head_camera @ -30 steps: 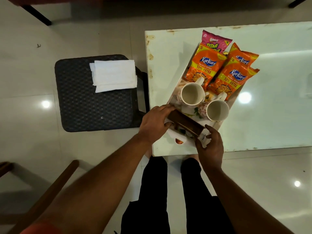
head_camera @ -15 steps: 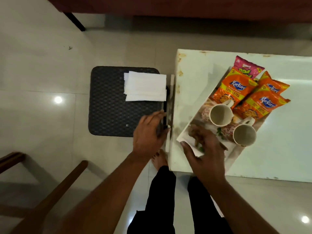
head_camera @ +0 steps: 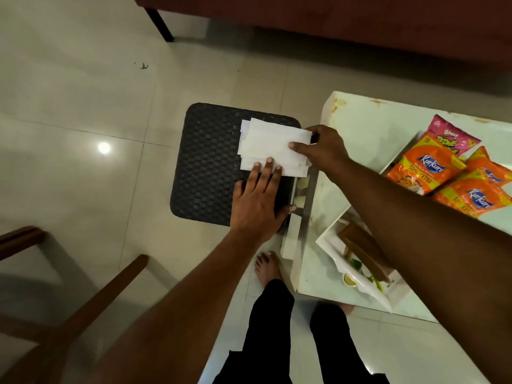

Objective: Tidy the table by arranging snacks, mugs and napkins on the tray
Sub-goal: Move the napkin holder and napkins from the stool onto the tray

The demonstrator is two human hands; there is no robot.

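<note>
Touching one napkin stack, two hands; four snack packets nearby.

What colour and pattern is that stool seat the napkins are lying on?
The square woven stool seat is black with a basket-weave texture, best seen in the head view.

"Kurkure" and "50% EXTRA" are printed on the orange snack packets

A black woven stool stands on the pale tiled floor, just beside the left edge of the white desk, whose far corners show rust marks. A wooden chair frame crosses the lower left. A dark red piece of furniture with a black leg runs along the top. Ceiling lights reflect in the tiles.
</note>
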